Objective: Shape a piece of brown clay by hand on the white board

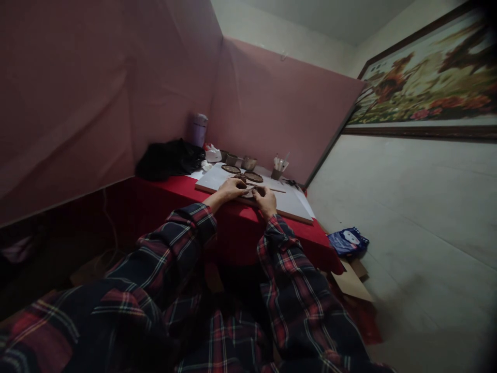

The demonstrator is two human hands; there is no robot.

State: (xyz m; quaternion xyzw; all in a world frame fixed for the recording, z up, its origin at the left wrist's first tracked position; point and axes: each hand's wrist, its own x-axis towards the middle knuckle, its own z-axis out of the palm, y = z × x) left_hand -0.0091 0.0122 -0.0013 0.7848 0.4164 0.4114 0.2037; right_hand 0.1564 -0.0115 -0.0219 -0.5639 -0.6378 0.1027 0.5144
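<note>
My left hand point(233, 188) and my right hand point(266, 201) meet over the near edge of a pale board point(209, 181). Their fingers are closed in a pinch around something small that I cannot make out. A greyish flat piece point(248, 195) shows partly between and below the fingers; the rest is hidden. Just beyond lie two round brown discs with dark rims, the left disc point(231, 169) and the right disc point(253, 177). A brown lump point(239, 177) sits by my left fingertips. To the right of my hands, a thin stick point(277, 191) rests on the board.
Behind the board stand small cups point(249, 163) and a holder with tools point(277, 174). A black bag point(169, 158) and a purple bottle point(199, 129) are at the left. Red cloth point(233, 228) covers the table. A blue packet point(348, 241) lies low by the right wall.
</note>
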